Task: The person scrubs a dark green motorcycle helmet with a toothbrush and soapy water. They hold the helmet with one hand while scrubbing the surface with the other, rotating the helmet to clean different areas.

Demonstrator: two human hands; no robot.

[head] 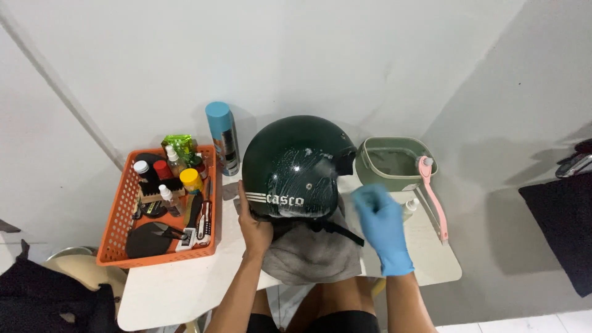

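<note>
orange basket (bottles inside) | blue-capped spray can | green bucket

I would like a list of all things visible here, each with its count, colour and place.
helmet: one, dark green, soapy, table centre, on the cloth
cloth: one, grey, under the helmet
basket: one, orange, table left, holding small bottles and tools
spray can: one, blue cap, behind, between basket and helmet
tub: one, pale green, table right
brush: one, pink handle, leaning on the tub
table: one, white
left hand: bare, on the helmet's rim
right hand: blue glove, beside the helmet, blurred
</note>
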